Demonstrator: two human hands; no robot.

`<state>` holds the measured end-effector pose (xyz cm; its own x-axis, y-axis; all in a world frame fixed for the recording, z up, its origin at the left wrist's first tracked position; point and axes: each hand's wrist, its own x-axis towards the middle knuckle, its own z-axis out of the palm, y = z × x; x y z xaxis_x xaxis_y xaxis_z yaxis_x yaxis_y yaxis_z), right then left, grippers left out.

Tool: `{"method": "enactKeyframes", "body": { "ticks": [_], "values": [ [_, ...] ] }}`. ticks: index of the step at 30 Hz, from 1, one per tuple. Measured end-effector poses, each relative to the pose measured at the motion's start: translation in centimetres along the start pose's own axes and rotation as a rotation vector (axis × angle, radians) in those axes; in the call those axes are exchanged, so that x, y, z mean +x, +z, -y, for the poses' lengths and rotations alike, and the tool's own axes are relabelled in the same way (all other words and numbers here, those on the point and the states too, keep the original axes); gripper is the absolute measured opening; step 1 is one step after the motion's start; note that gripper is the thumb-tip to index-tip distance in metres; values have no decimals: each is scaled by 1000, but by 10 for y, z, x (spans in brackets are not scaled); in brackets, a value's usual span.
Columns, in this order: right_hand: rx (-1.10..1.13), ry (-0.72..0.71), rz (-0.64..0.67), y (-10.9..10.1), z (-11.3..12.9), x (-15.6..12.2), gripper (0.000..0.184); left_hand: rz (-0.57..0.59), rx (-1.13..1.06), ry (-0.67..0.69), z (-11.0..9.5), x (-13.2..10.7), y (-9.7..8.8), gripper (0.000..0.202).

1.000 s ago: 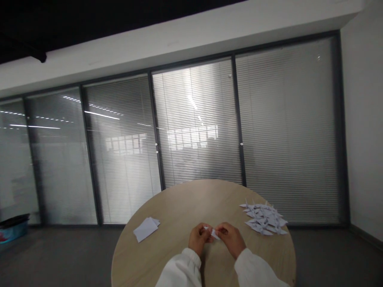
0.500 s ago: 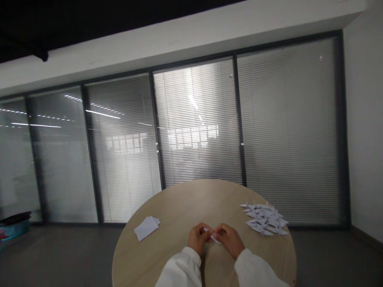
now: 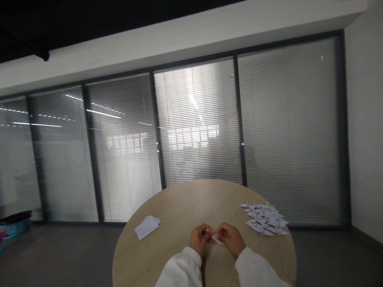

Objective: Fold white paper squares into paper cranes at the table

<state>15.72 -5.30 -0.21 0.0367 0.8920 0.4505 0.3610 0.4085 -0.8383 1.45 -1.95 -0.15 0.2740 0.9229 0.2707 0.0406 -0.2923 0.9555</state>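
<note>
Between my two hands is a small piece of folded white paper (image 3: pixel 219 240), mostly covered by the fingers. My left hand (image 3: pixel 200 238) pinches its left end with thumb and forefinger. On the other side, my right hand (image 3: pixel 231 238) is closed on the same paper, its fingertips almost meeting those of the left. Both hands are just above the near middle of the round wooden table (image 3: pixel 197 203). A pile of folded white paper cranes (image 3: pixel 265 218) lies to the right, and a few flat white paper sheets (image 3: pixel 146 227) lie to the left.
Beyond the table stands a glass partition with blinds (image 3: pixel 200 159) in dark frames. A blue bin with a black liner (image 3: pixel 18 227) is on the floor at the far left. A white wall (image 3: pixel 365 139) rises at the right.
My hands have shifted very slightly to the right, and a little more of the folded paper's lower edge shows under the right fingers. The cranes and sheets have stayed put.
</note>
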Motion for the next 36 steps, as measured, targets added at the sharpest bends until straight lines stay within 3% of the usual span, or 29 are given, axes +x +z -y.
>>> {"method": "enactKeyframes", "body": {
  "ticks": [12, 17, 27, 36],
  "values": [
    [69, -29, -49, 3, -7, 3, 18, 7, -125, -8, -5, 1, 0, 36],
    [68, -49, -73, -1, -2, 3, 19, 36, -259, 18, -2, 4, 2, 56],
    [95, -90, -68, -2, 6, -1, 18, 8, -214, -29, -6, 0, 2, 22],
    [-35, -156, -169, -2, 9, -1, 8, -15, -153, 15, -2, 3, 2, 18]
  ]
}}
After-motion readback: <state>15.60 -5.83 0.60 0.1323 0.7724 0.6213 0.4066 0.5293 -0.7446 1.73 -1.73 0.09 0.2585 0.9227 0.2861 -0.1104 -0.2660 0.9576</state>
